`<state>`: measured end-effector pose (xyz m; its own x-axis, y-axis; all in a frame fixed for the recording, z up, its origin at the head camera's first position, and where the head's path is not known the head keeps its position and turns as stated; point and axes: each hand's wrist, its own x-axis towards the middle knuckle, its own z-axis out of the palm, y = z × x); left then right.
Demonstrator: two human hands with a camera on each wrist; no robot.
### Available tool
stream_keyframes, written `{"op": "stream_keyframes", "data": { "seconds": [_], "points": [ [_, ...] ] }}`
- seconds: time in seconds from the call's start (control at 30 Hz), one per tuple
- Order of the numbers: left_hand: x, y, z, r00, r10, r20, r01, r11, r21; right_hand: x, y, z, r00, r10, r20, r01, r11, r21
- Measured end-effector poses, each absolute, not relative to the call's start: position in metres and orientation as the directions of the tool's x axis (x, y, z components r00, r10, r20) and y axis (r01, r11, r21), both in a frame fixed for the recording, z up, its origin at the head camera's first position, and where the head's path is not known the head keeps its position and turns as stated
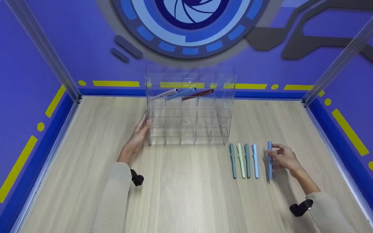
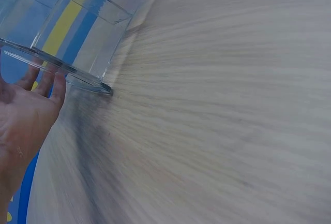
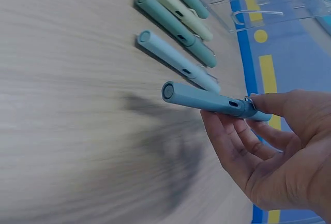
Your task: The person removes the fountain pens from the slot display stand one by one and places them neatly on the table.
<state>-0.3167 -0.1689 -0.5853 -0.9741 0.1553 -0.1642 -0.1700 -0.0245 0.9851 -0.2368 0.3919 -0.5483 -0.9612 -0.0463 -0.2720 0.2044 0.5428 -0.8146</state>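
Note:
My right hand [image 1: 285,158] pinches a blue pen [image 3: 207,101] between thumb and fingers, lifted off the table. Four others aside, its clip lies near the thumb. Left of it lie a light blue pen [image 1: 255,161], a pale green pen [image 1: 241,161] and two dark green pens [image 1: 232,161], side by side. My left hand [image 1: 138,136] rests against the left side of a clear compartment rack [image 1: 189,140]; in the left wrist view its fingers [image 2: 58,87] touch the side panel. A white pen [image 1: 165,94], a blue pen [image 1: 182,93] and a dark red pen [image 1: 199,94] lean in the rack's top row.
The rack stands upright near the back of the wood-grain table [image 1: 173,194]. Blue panels [image 1: 108,71] with yellow marks enclose the back and sides, joined by metal corner posts [image 1: 44,48].

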Motion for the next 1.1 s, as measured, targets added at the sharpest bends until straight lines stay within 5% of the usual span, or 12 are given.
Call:
{"op": "stream_keyframes", "data": {
  "seconds": [0.43, 1.1],
  "points": [
    [-0.315, -0.171, -0.588, -0.975, 0.164, -0.153, -0.158, -0.016, 0.987, -0.239, 0.387, -0.566, -0.954, -0.039, -0.299, 0.216, 0.601, -0.769],
    [-0.315, -0.173, -0.588, -0.975, 0.174, -0.140, -0.142, 0.000, 0.990, -0.245, 0.377, -0.580, -0.984, 0.029, -0.176, 0.148, 0.683, -0.715]
  ]
}}
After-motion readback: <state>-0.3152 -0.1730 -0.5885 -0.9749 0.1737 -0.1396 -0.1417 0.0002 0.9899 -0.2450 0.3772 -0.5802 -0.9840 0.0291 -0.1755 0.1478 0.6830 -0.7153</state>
